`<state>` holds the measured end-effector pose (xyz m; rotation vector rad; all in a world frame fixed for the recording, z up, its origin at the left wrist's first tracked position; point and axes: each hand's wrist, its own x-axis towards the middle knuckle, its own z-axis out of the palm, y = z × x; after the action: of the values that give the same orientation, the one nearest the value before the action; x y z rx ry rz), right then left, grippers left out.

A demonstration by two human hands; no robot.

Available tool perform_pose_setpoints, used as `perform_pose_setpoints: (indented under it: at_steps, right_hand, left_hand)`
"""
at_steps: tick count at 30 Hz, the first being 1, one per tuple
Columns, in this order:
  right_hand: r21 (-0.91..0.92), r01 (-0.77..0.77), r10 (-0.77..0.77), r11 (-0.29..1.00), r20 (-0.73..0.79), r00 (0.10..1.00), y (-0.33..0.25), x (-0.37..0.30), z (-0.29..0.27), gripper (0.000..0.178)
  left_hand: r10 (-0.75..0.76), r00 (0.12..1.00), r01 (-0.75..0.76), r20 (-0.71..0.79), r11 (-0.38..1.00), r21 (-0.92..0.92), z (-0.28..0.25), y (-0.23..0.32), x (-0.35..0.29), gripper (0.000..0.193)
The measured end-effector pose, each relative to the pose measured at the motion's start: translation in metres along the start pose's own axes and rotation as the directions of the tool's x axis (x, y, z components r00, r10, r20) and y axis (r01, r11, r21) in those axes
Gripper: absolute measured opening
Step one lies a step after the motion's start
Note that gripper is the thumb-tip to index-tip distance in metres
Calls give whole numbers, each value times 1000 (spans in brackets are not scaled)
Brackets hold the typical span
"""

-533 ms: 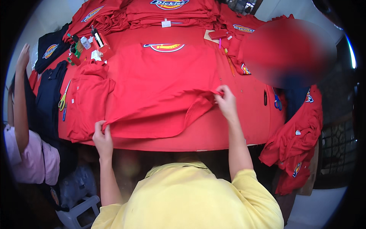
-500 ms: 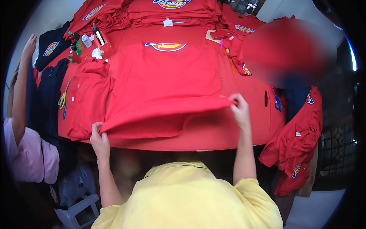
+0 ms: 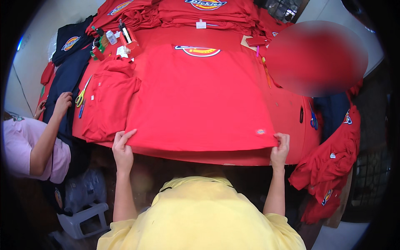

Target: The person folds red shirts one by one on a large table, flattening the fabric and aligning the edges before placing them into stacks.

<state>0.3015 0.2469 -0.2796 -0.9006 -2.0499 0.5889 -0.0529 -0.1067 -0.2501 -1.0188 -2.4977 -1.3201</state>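
Observation:
A red T-shirt (image 3: 200,100) lies spread over the red-covered table, its hem toward me and a printed logo at its far end. My left hand (image 3: 123,151) pinches the hem's left corner, thumb and forefinger over the cloth. At the opposite corner my right hand (image 3: 280,151) is closed on the hem in the same way. Between my hands the hem hangs stretched nearly straight at the table's near edge. A small logo tag (image 3: 261,132) shows on the cloth near the right corner. Left of the shirt lies a rumpled red garment (image 3: 110,104).
Folded red shirts (image 3: 208,18) are piled at the far side. Yellow-handled scissors (image 3: 80,99) and a red holder (image 3: 131,43) with small bottles are at left. A co-worker's hand (image 3: 63,103) rests on dark cloth. More red shirts (image 3: 329,162) hang at right; a stool (image 3: 85,221) stands lower left.
My right hand has come down toward me, unfolding the raised hem flat and tight. The shirt's lower part is now spread out. The co-worker's arm at left has lowered onto the dark cloth.

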Motion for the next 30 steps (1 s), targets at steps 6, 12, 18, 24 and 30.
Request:
perform_pose_setpoints:
  at_steps: [6,12,18,24,30]
  right_hand:
    - [-249,-103,164,963,242,956,44,-32,-13,27]
    - [-532,6,352,847,569,743,22,14,-46,25]
    - [96,214,-224,972,647,729,-105,100,128,23]
    - [252,580,-620,774,488,615,-193,194,384,37]
    - [106,710,-425,697,857,290,-247,247,465,35]
  left_hand:
    - [-108,957,92,270,993,74,12,-17,-44,48]
    - [-258,892,270,372,963,20,-10,-13,-63,36]
    - [-567,821,556,63,770,-312,31,-22,-73,36]
    - [-610,791,578,-47,770,-271,45,-10,-69,28]
    - [-682,730,659,-43,719,-222,44,-12,-68,25]
